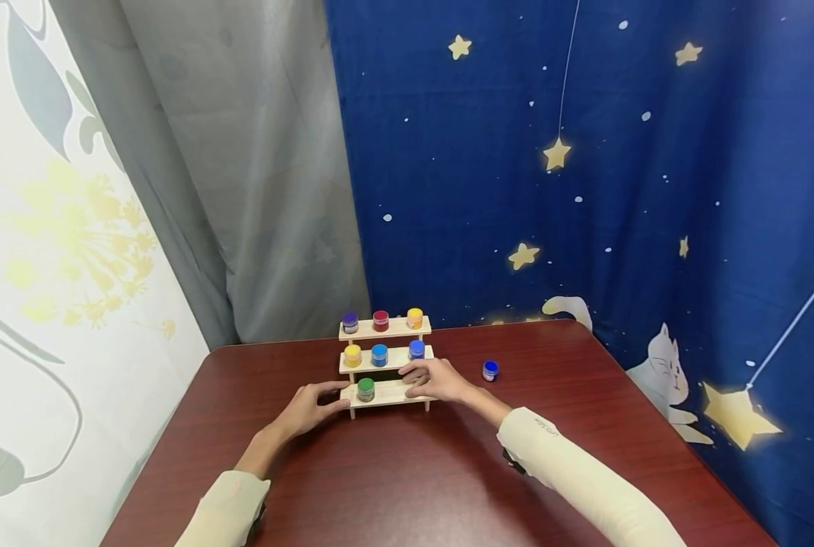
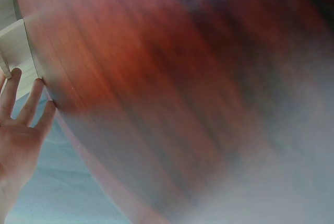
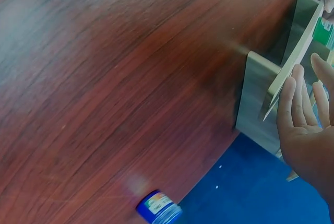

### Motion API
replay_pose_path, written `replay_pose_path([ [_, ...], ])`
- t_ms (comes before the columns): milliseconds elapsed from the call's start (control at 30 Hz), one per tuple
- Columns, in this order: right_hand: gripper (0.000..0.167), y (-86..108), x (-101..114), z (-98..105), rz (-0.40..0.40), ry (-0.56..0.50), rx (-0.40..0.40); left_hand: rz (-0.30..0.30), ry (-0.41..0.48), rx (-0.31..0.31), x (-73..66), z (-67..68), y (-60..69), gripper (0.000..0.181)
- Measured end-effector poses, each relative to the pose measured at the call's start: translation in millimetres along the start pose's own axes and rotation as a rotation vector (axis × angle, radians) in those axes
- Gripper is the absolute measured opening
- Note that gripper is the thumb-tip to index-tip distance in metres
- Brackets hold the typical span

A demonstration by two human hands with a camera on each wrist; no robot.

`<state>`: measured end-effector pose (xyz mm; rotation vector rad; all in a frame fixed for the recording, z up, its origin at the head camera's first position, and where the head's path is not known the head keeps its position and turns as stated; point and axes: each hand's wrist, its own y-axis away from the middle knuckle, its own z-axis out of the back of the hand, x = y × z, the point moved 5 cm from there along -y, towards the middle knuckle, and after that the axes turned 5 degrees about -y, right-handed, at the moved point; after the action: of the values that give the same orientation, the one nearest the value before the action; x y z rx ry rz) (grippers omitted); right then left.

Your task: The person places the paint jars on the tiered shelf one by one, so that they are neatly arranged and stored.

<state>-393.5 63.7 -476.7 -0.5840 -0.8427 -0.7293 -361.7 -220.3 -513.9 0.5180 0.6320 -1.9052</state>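
A pale wooden three-tier rack stands on the table with small paint jars on its steps. At the left end of the bottom step, my left hand touches the wood, its fingers straight and spread in the left wrist view. My right hand is at the right end of that step, fingers extended at its edge; no jar shows between them in the right wrist view. A green jar sits on the bottom step between the hands. Yellow, light blue and blue jars line the middle step.
Purple, red and yellow-orange jars stand on the top step. A dark blue jar is on the dark red table, right of the rack. Grey and blue curtains hang behind the table.
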Motion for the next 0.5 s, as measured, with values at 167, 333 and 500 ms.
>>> replay_pose_path([
  [167,0.043,5.8,-4,8,-0.015,-0.007,-0.009,0.008,0.0,0.001,0.1,-0.4,0.0,0.043],
  [333,0.042,11.6,-9,15,-0.026,-0.005,-0.022,0.014,0.002,-0.001,-1.3,0.0,0.5,0.043],
  [500,0.04,16.0,-11,21,-0.004,-0.02,-0.026,0.024,0.007,0.001,-2.3,0.3,1.4,0.042],
])
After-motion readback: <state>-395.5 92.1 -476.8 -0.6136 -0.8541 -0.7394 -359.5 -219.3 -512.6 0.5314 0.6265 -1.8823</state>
